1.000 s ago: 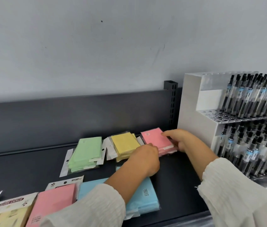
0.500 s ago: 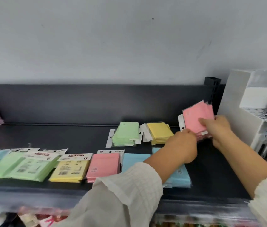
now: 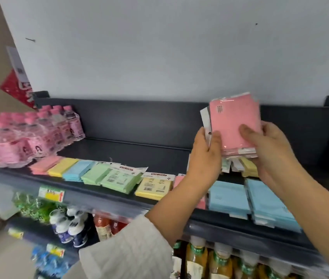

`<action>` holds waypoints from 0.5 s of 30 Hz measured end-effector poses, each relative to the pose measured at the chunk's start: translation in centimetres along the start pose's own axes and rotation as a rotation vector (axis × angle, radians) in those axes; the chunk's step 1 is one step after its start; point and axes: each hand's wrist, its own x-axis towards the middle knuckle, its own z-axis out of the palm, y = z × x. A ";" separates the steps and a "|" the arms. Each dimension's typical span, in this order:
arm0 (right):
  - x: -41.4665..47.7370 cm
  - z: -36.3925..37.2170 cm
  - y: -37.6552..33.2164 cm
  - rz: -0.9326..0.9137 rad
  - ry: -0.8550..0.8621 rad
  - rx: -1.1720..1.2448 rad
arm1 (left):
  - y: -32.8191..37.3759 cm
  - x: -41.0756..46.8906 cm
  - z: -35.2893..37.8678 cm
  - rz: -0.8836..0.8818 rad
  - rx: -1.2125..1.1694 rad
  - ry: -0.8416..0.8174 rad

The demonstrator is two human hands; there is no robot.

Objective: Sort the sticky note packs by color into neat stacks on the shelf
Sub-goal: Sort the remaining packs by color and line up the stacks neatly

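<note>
- at the far left, we are seeing a shrink-wrapped bundle of pink-capped water bottles [image 3: 28, 135] sitting on the dark shelf [image 3: 131, 152], close to its left end.
- just right of the bottles, along the shelf's front edge, a row of sticky note packs is lying flat and side by side: a salmon pack [image 3: 43, 164], a yellow pack [image 3: 63, 170], a blue pack [image 3: 78, 172], then a green pack [image 3: 96, 174] lying against a second green pack [image 3: 119, 181] that is showing its printed label.
- below that row, a yellow price tag [image 3: 51, 193] is hanging on the shelf's front lip, and blurred drink bottles [image 3: 198, 256] are standing on the lower shelves.
- continuing along the row, a labelled yellow pack [image 3: 153, 188] is lying near the front edge, and just beside it a sliver of a pink pack [image 3: 177, 181] is showing behind the left forearm.
- right of centre, the left hand [image 3: 204, 156] is gripping the left edge of a bunch of pink packs [image 3: 232, 125], thumb pressing on the front and fingers curling behind, where a white header card is sticking out.
- the bunch of pink packs is being held upright in the air above the shelf, in front of its dark back panel, with the packs fanning slightly out of line at the top; we cannot tell how many there are.
- the right hand [image 3: 270, 150] is clamping the bunch's lower right side, thumb lying across the front and fingers wrapping behind.
- beneath the hands, a pale yellow stack [image 3: 248, 170] is resting toward the back of the shelf, partly hidden.
- at the right, a left blue stack [image 3: 228, 198] and a right blue stack [image 3: 268, 206] are lying side by side at the front edge.
</note>
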 end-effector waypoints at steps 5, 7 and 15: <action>-2.0 5.8 2.0 -0.002 -0.112 -0.011 | 0.1 -1.5 -7.4 0.029 -0.022 -0.001; -2.8 8.1 2.6 -0.017 -0.158 -0.042 | 0.0 -1.8 -10.1 0.030 -0.004 -0.001; -6.8 19.2 5.0 -0.034 -0.292 -0.130 | -1.2 -3.0 -22.4 0.109 0.092 0.025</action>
